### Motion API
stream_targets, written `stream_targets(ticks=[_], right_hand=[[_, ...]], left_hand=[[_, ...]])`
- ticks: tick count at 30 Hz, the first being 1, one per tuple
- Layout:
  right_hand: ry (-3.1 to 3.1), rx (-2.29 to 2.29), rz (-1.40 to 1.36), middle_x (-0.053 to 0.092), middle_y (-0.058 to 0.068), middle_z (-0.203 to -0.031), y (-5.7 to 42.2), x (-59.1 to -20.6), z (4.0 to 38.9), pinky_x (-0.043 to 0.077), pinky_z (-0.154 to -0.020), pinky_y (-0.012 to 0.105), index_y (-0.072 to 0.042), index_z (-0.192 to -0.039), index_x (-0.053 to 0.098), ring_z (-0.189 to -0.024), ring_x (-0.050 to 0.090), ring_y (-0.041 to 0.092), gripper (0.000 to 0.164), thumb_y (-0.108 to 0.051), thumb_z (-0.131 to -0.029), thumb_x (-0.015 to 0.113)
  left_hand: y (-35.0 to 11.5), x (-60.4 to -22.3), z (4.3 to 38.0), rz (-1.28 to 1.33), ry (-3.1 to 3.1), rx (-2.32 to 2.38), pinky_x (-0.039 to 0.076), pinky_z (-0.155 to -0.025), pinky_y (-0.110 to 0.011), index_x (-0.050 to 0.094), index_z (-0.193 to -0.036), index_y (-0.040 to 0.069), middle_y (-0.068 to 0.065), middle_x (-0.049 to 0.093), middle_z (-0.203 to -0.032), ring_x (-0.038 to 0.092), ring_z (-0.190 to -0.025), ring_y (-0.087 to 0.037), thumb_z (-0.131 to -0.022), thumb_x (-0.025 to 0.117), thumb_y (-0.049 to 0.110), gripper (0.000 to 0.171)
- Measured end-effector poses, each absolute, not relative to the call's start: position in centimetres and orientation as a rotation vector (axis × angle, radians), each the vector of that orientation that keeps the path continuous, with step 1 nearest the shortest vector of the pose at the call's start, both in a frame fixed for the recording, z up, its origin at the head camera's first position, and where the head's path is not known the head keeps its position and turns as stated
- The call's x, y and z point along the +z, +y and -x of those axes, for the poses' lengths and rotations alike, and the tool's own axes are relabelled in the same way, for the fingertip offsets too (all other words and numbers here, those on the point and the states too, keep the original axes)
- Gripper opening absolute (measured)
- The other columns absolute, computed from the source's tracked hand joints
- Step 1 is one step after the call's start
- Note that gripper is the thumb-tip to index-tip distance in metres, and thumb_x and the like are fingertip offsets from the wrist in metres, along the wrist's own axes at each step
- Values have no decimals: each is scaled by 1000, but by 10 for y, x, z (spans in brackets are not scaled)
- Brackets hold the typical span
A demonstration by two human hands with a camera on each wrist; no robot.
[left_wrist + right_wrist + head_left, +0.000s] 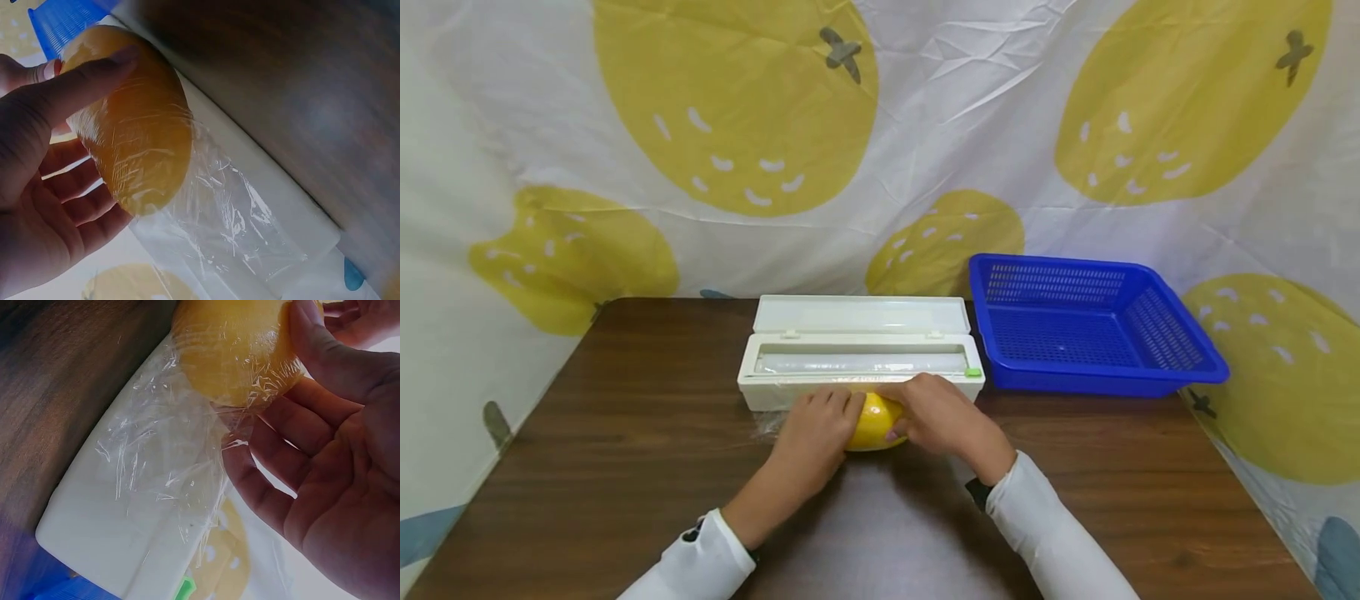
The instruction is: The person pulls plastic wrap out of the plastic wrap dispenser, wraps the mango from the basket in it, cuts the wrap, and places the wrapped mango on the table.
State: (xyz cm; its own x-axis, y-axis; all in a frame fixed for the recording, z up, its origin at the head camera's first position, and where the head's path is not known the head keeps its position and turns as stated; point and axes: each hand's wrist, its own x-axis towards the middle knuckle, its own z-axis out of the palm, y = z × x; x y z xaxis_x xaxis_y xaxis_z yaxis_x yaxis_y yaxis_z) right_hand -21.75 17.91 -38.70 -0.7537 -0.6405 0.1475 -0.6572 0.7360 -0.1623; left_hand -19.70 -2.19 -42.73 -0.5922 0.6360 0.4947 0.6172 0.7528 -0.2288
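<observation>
A smooth yellow oval fruit (876, 423), its exact kind unclear, is held between both hands at the front of a white cling film dispenser (763, 392). My left hand (820, 429) grips its left side, the thumb (94, 81) lying across the film-covered skin. On the other side my right hand (936, 417) holds it between thumb and fingers. Wrinkled clear cling film (231, 212) covers the fruit and spreads loosely past it on both sides, along the dispenser's front. Inside the dispenser, a film roll (857, 363) shows under the raised lid (861, 315).
A blue plastic basket (1105, 372) stands right of the dispenser, near the back edge of the brown wooden table (625, 450). A green slider (973, 372) sits at the dispenser's right end. Behind hangs a white cloth (955, 108) printed with yellow fruit.
</observation>
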Motion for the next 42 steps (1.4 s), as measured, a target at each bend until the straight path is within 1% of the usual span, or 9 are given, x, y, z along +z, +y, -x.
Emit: stream_targets(ticks=[4, 9, 16, 25, 31, 34, 37, 39, 42], right_hand=[[-2874, 303, -1062, 67, -6, -85, 178, -387, 219, 52, -69, 37, -19, -108, 69, -74, 57, 14, 35, -27, -77, 83], [-2885, 311, -1064, 70, -4, -87, 177, -386, 221, 54, -71, 39, -17, -111, 69, -76, 59, 15, 37, -26, -78, 82], [-2892, 317, -1065, 69, -2, -85, 177, -386, 221, 53, -71, 40, -15, -108, 68, -76, 58, 16, 33, -25, -79, 81], [-2798, 323, -985, 75, 1, -103, 179, -402, 212, 57, -73, 43, -19, -128, 63, -84, 64, 19, 55, -28, -77, 82], [-2591, 269, -940, 74, 2, -101, 178, -406, 200, 59, -67, 40, -12, -113, 68, -78, 66, 19, 43, -30, -77, 83], [-2502, 190, -929, 73, 2, -103, 175, -404, 193, 57, -70, 39, -11, -106, 71, -84, 66, 20, 37, -30, -76, 83], [-2454, 97, -939, 73, 4, -108, 172, -406, 189, 53, -80, 41, -10, -110, 72, -98, 65, 21, 37, -29, -79, 80], [-2454, 30, -938, 72, 6, -114, 171, -409, 186, 50, -84, 42, -9, -115, 71, -106, 63, 23, 42, -31, -80, 79], [-2489, -6, -940, 69, 10, -121, 171, -410, 185, 49, -89, 44, -6, -122, 68, -111, 60, 26, 56, -36, -77, 82]], left_hand=[[-21, -429, 198, 923, -2375, 50, 55, -66, -41, 62, -112, -1, -14, 65, -91, 60, -83, -29, -65, 84, 7, 52], [-21, -429, 200, 923, -2417, 8, 56, -69, -43, 63, -116, -2, -16, 63, -98, 61, -85, -31, -60, 87, 9, 61], [-22, -426, 206, 956, -2381, -12, 56, -63, -42, 65, -110, -1, -13, 59, -89, 60, -73, -28, -55, 90, 9, 62], [-28, -425, 209, 1008, -2382, -81, 56, -60, -42, 66, -106, 1, -13, 60, -87, 59, -70, -27, -51, 90, 9, 61], [-34, -419, 212, 1050, -2490, -243, 59, -69, -44, 66, -112, 1, -15, 62, -95, 62, -75, -29, -47, 97, 12, 73], [-37, -416, 214, 1061, -2550, -332, 60, -77, -44, 66, -116, 3, -15, 64, -100, 62, -81, -28, -49, 97, 14, 75], [-40, -416, 216, 1059, -2598, -408, 59, -82, -45, 66, -121, 3, -15, 65, -103, 62, -84, -28, -51, 96, 13, 77], [-40, -417, 218, 1053, -2615, -445, 58, -82, -45, 65, -123, 3, -15, 65, -103, 62, -85, -27, -51, 96, 13, 79], [-42, -415, 221, 1056, -2643, -498, 57, -82, -45, 65, -124, 3, -14, 66, -103, 61, -85, -26, -52, 95, 13, 79]])
